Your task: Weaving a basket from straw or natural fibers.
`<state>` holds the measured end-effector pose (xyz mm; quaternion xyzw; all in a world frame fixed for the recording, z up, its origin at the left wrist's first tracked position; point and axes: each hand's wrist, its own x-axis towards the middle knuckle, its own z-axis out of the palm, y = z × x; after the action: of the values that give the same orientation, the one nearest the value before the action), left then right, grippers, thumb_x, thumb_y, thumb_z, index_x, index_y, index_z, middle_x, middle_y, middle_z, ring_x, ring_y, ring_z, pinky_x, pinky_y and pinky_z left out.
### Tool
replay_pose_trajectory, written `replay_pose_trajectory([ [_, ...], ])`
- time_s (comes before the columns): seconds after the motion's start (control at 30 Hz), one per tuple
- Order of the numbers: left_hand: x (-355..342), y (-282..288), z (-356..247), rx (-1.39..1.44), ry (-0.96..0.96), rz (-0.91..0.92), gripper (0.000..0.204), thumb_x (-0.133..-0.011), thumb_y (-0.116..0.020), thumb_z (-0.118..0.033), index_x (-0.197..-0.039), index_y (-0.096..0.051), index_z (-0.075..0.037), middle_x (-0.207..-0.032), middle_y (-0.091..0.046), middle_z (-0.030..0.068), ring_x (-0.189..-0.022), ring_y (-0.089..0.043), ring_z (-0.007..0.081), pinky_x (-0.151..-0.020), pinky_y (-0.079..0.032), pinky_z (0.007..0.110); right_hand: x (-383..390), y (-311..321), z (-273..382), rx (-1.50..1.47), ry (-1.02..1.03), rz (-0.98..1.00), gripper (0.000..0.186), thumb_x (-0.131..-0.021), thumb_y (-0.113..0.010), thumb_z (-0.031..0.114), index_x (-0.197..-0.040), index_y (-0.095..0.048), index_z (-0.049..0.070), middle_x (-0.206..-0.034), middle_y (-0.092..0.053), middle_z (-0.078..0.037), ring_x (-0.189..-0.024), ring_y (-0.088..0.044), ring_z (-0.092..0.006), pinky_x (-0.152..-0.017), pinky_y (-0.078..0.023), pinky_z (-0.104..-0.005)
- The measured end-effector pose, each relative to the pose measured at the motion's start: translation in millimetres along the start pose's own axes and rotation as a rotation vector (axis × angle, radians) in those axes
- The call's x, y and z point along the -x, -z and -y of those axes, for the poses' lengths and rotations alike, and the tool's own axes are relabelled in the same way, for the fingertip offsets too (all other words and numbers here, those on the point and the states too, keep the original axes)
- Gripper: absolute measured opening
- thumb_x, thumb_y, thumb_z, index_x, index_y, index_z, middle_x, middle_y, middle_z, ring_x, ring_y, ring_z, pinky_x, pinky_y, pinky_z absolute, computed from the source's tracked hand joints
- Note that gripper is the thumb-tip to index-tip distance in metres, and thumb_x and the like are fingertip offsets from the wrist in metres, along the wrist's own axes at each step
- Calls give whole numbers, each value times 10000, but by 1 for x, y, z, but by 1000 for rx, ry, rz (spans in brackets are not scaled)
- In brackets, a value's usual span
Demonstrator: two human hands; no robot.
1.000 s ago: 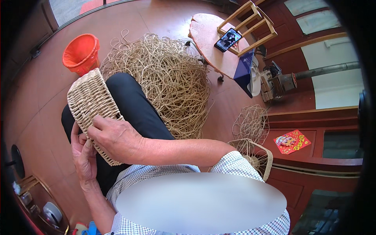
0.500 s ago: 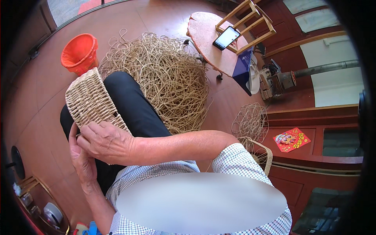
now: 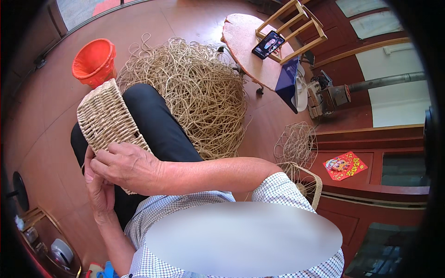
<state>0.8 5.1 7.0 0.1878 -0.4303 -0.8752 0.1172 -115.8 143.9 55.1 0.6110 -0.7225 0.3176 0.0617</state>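
Observation:
A woven straw-coloured basket (image 3: 109,116) lies tilted across my dark-trousered left thigh, its wall of twisted cord facing up. My left hand (image 3: 99,190) grips the basket's near left edge, with its thumb up and some fingers hidden behind the weave. Over the near end of the basket lies my right hand (image 3: 127,167), its fingers bent and closed at the edge, meeting the left fingertips. Whatever small strand may be pinched between the fingertips cannot be made out. My right forearm crosses in front of my body.
Beyond my knee rises a large heap of tan cord (image 3: 194,92). An orange-red bucket (image 3: 94,62) stands to its left. At the back right, a pinkish table (image 3: 245,34) holds a phone (image 3: 269,45) and a wooden frame (image 3: 301,25). Another woven basket (image 3: 315,185) sits by my right elbow.
My hands have shifted slightly at the basket's edge, the left fingers moving nearer the right ones. The basket barely moved. The phone's screen has turned from bright to a darker picture.

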Motion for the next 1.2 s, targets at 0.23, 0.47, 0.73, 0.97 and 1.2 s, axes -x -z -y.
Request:
replay_pose_trajectory([
  [0.23,-2,-1,2,2,-40,-5,992,-878,-880,-335,-1624,-309,-16,-1541,-534,107,-1378,-571,238,-1172,-481,391,-3,-6,3,72,-24,-21,248,-872,-690,188,-1051,-610,36,-917,-599,-77,-824,-666,-210,-725,-567,-352],
  [0.47,-5,10,9,-20,-64,-28,952,-871,-864,-213,-1616,-314,13,-1534,-541,116,-1390,-558,236,-1196,-458,395,-10,-19,29,269,-162,68,248,-901,-649,193,-1059,-608,6,-906,-591,-96,-763,-666,-196,-639,-550,-333],
  [0.73,-1,5,5,36,-38,-44,945,-860,-839,-173,-1621,-312,16,-1546,-528,122,-1393,-555,236,-1197,-457,389,-10,-8,21,202,-82,92,332,-886,-671,191,-1145,-627,-11,-950,-627,-101,-814,-676,-192,-627,-550,-319],
  [0.97,-5,2,7,-38,-85,-36,941,-886,-848,-231,-1619,-315,22,-1533,-542,129,-1374,-573,228,-1170,-477,381,-9,-6,8,83,-63,62,263,-893,-670,171,-1094,-618,9,-942,-632,-125,-791,-728,-233,-648,-593,-375],
  [1.2,-3,-1,12,-167,-127,-44,888,-944,-821,-319,-1595,-344,50,-1453,-600,142,-1333,-592,211,-1137,-484,389,-6,-5,9,-122,-215,128,253,-930,-645,133,-1124,-556,-3,-910,-648,-151,-799,-763,-322,-655,-613,-432],
])
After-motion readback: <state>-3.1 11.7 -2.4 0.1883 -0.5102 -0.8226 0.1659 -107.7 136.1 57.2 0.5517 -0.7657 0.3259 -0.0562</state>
